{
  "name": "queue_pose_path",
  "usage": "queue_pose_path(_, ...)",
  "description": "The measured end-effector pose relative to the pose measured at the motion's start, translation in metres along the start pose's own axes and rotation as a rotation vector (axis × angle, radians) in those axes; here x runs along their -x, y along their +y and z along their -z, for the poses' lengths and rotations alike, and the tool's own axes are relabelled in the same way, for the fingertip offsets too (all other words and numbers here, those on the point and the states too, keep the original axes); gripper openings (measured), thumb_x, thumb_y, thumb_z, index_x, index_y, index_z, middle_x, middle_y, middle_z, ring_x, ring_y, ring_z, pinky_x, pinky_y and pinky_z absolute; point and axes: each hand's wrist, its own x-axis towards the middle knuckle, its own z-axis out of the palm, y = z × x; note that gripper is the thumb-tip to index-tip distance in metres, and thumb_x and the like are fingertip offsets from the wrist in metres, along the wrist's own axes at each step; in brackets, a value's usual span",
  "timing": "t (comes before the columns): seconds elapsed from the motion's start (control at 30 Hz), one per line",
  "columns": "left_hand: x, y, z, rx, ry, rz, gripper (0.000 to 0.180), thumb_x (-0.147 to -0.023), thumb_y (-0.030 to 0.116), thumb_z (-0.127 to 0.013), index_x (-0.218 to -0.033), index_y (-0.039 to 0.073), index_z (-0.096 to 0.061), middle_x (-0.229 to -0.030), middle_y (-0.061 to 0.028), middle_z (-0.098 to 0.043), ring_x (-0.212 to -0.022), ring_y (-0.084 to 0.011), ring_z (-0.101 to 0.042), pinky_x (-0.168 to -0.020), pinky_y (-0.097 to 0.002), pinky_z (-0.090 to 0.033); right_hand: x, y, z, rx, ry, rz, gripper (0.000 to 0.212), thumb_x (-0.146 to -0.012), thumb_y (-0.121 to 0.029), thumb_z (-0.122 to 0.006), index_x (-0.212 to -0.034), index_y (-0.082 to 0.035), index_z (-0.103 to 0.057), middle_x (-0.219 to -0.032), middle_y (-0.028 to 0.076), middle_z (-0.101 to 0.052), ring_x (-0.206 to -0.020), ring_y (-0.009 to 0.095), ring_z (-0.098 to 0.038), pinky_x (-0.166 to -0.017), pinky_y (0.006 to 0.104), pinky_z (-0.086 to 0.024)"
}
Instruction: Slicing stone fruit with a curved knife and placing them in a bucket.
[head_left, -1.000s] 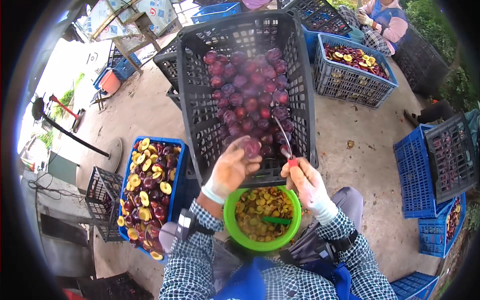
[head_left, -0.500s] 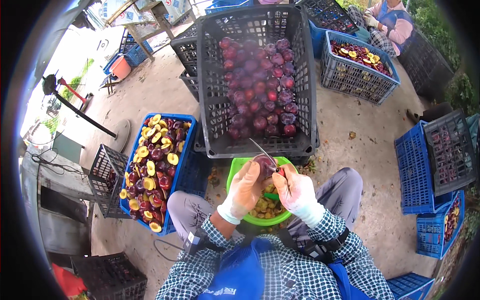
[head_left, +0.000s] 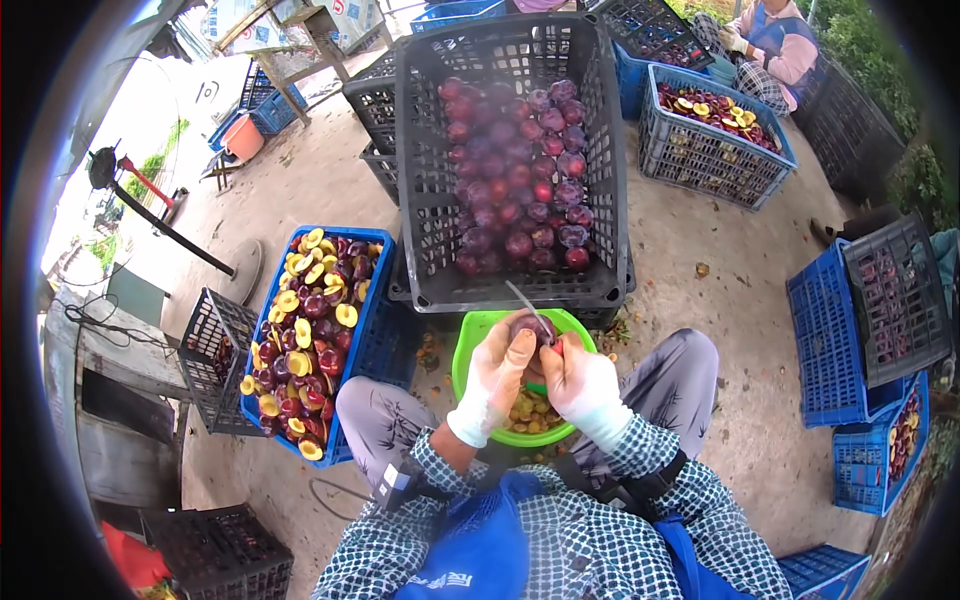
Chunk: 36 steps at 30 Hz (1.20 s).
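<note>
Over a bright green bowl, my left hand, in a pale glove with bare-looking fingertips, is closed around a dark purple plum. My right hand, gloved the same way, grips a small knife. Its thin blade lies across the plum's far side and points away to the upper left; the handle is mostly hidden in my fingers. Both hands touch at the plum. Yellowish pits or pieces of flesh lie in the bowl beneath.
A black crate of whole plums stands just ahead. To the left, a blue crate holds cut plum halves. Another crate of halves stands far right, near a seated person. Stacked blue crates stand at right.
My right hand has moved slightly left and closer to my left hand, covering more of the knife handle. The blade has shifted a little to the right across the plum.
</note>
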Motion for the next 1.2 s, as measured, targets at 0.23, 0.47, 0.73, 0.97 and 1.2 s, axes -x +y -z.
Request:
queue_pose_path(0.23,-0.018,-0.022,0.027,0.403,-0.077,-0.017,0.063,-0.113,0.024,-0.072,-0.168,0.007,-0.046,-0.151,-0.0074,-0.065,-0.141,-0.0245,-0.064,-0.123,-0.0481,-0.051,0.010,0.003,0.032,-0.568,-0.288,-0.403,0.022,-0.113,-0.024,-0.066,-0.116,-0.002,-0.070,-0.082,0.007,-0.071,-0.065,0.022,-0.067,-0.060,0.0389,-0.052)
queue_pose_path(0.47,-0.014,-0.031,0.030,0.383,-0.052,-0.015,0.063,-0.111,0.027,-0.076,-0.162,0.002,-0.050,-0.152,-0.0099,-0.064,-0.143,-0.0265,-0.063,-0.127,-0.0479,-0.048,0.017,-0.002,0.011,0.079,-0.071,-0.004,0.021,-0.106,-0.021,-0.073,-0.117,-0.004,-0.067,-0.085,0.024,-0.074,-0.079,0.048,-0.075,-0.067,0.0541,-0.059)
queue_pose_path(0.73,-0.008,-0.030,0.030,0.275,-0.100,-0.050,0.061,-0.111,0.029,-0.076,-0.160,0.001,-0.052,-0.150,-0.0110,-0.066,-0.142,-0.0261,-0.063,-0.126,-0.0447,-0.048,0.021,-0.004,0.004,0.182,-0.092,0.016,0.022,-0.107,-0.023,-0.073,-0.110,-0.003,-0.064,-0.076,0.023,-0.072,-0.069,0.048,-0.072,-0.061,0.0563,-0.057)
queue_pose_path(0.97,-0.011,-0.037,0.021,0.512,-0.106,0.098,0.060,-0.114,0.033,-0.071,-0.160,-0.001,-0.053,-0.152,-0.0136,-0.067,-0.140,-0.0258,-0.064,-0.123,-0.0423,-0.049,0.029,0.005,-0.012,0.236,-0.052,0.032,0.022,-0.107,-0.019,-0.070,-0.114,-0.001,-0.061,-0.076,0.024,-0.070,-0.068,0.048,-0.071,-0.058,0.0552,-0.056)
queue_pose_path(1.2,-0.008,-0.018,0.001,-0.165,-0.044,-0.221,0.056,-0.119,0.038,-0.062,-0.158,-0.001,-0.055,-0.150,-0.0122,-0.067,-0.137,-0.0221,-0.063,-0.122,-0.0403,-0.048,0.032,0.013,-0.017,0.268,0.003,0.000,0.024,-0.107,-0.021,-0.071,-0.116,-0.003,-0.059,-0.078,0.021,-0.073,-0.065,0.046,-0.072,-0.058,0.0549,-0.058)
